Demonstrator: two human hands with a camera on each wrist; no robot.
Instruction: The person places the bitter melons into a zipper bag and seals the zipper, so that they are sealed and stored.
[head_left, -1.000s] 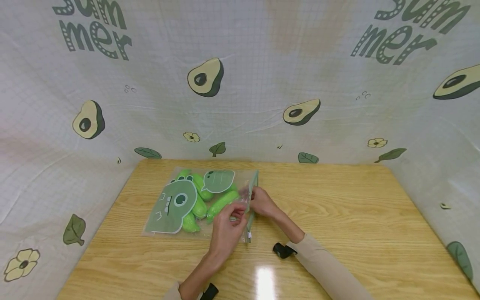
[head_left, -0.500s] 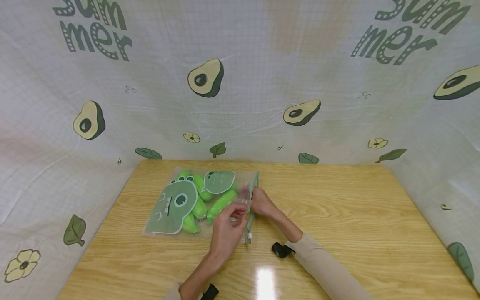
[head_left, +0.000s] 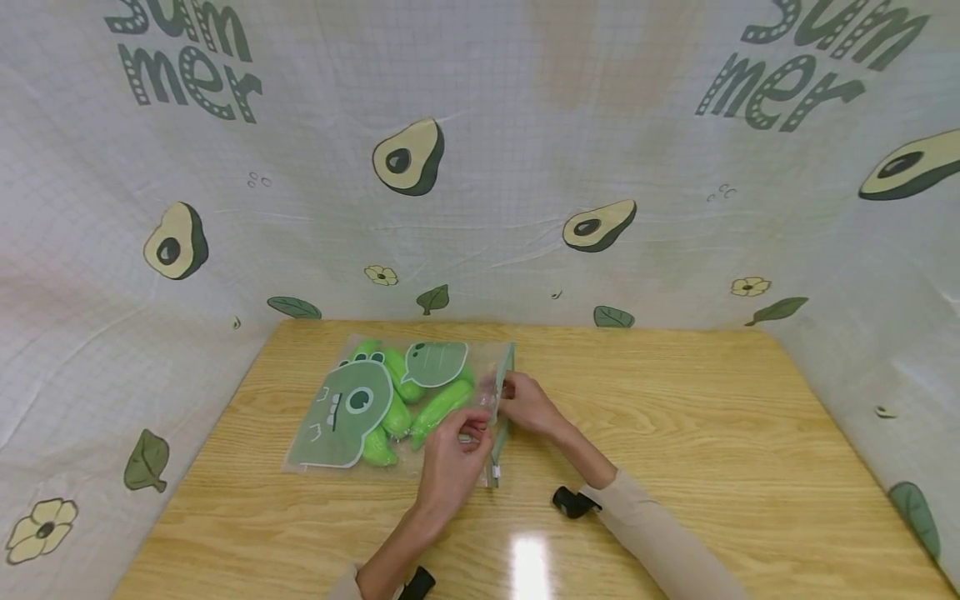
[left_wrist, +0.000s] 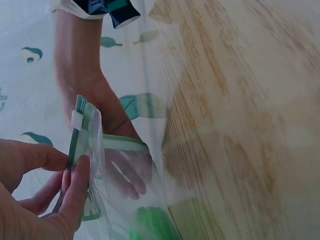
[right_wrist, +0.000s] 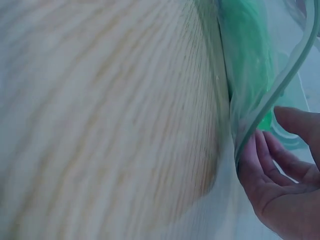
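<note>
A clear zip bag point(head_left: 330, 437) with a green monster print lies on the left half of the table, its mouth facing right. Inside are several long, bright green things point(head_left: 441, 410); their kind is unclear. My left hand point(head_left: 452, 458) pinches the near part of the bag's rim between thumb and fingers, close to the white slider point(left_wrist: 77, 120). The fingers of my right hand point(head_left: 531, 404) reach into the mouth and show through the plastic in the left wrist view. In the right wrist view the thumb stands apart from the fingers, with nothing seen between them.
The wooden table point(head_left: 660, 417) extends to the right of the bag. A white cloth point(head_left: 495, 167) printed with avocados and leaves rises behind the table and along both sides. Each wrist wears a small black camera point(head_left: 573, 502).
My right hand goes a little deeper into the bag's mouth, then draws back slightly to the right. The left hand keeps its pinch on the rim, and the bag stays put.
</note>
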